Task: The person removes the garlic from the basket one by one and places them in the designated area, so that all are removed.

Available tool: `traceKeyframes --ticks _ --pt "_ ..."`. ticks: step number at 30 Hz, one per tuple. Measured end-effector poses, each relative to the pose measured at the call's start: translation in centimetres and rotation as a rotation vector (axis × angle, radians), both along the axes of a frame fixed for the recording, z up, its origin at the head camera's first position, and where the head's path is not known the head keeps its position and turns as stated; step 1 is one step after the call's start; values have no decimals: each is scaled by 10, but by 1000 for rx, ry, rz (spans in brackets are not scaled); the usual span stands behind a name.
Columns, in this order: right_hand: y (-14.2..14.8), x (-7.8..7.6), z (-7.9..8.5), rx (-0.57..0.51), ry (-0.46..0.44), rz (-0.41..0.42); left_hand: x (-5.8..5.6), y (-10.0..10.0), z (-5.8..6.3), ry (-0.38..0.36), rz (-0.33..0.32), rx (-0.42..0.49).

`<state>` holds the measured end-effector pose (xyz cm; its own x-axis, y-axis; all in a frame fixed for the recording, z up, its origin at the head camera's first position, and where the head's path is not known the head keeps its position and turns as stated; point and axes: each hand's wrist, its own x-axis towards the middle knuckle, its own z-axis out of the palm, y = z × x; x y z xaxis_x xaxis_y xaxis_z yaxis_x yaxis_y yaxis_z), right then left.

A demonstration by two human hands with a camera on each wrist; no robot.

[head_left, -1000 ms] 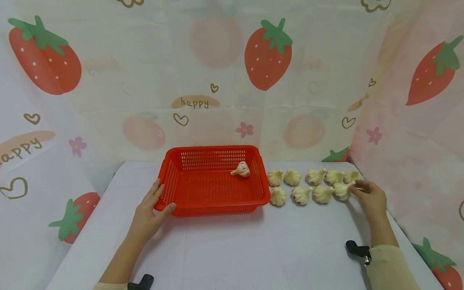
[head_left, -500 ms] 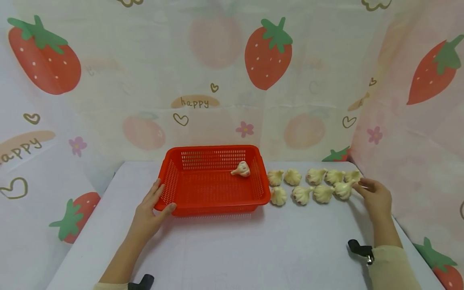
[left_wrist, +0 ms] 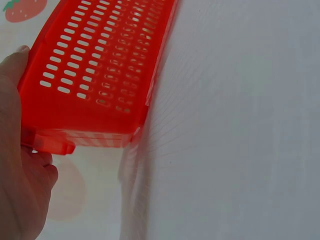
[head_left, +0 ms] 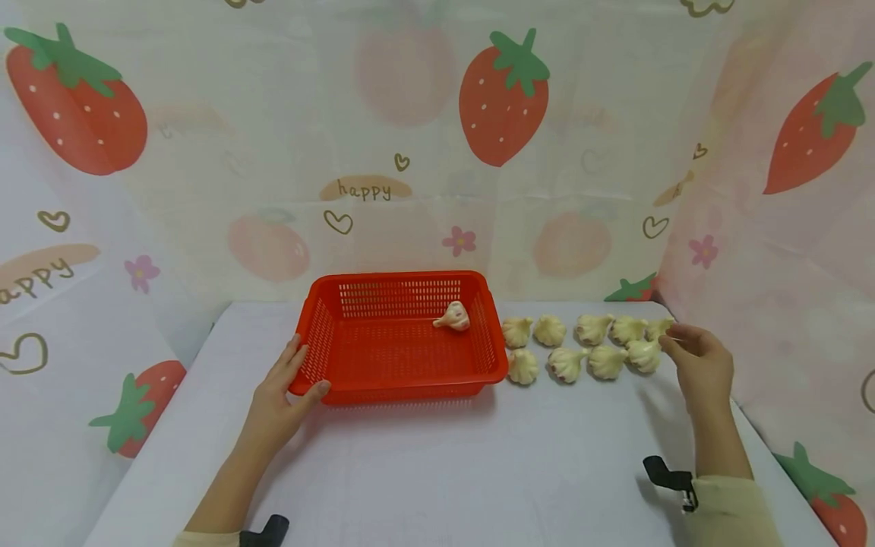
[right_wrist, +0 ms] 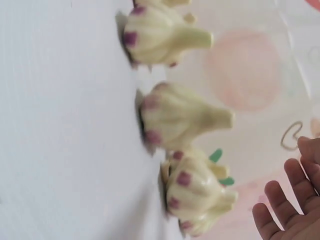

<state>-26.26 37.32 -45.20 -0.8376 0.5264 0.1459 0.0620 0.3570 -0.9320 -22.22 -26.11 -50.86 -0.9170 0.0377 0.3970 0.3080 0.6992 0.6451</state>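
A red plastic basket (head_left: 403, 391) with slotted walls stands on the white table, one garlic bulb (head_left: 454, 316) lying inside near its back right. My left hand (head_left: 276, 403) holds the basket's left front corner, thumb on one side of the rim and fingers on the other, as the left wrist view shows. To the right of the basket, several pale garlic bulbs (head_left: 605, 362) sit in two rows. Above the right end of these rows is my right hand (head_left: 704, 368). In the right wrist view its loosely bent fingers are apart from the nearest bulb (right_wrist: 197, 187) and hold nothing.
Printed cloth with strawberries hangs behind the table and along both sides. The white tabletop (head_left: 437, 471) stretches in front of the basket and bulbs. A black wrist mount (head_left: 670, 480) sticks out from the right sleeve.
My right hand has shifted slightly right, then back left and a little up near the end bulbs. The left hand and the basket stay in place. The head view has tilted slightly.
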Motion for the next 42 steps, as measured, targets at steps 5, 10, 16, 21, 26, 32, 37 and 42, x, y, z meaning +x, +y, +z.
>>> traceKeyframes --ticks 5,10,16,21,26,32,37,42 --pt "-22 4 7 46 39 89 -1 0 -1 -6 6 -5" --pt "-43 6 17 125 74 210 0 1 1 -18 11 -5" --pt "-68 3 32 183 107 291 0 0 1 -14 11 -2" --pt "-86 -2 45 245 102 367 -2 0 -1 -8 4 -3" --pt "-103 -11 58 307 159 435 -1 -1 0 -4 5 -2" --pt "-122 -22 81 314 204 504 -1 0 3 -7 9 -9" --pt "-138 -33 102 337 228 588 -1 0 3 -4 12 -12" --pt "-156 -45 115 364 257 676 0 0 1 -10 8 -13"
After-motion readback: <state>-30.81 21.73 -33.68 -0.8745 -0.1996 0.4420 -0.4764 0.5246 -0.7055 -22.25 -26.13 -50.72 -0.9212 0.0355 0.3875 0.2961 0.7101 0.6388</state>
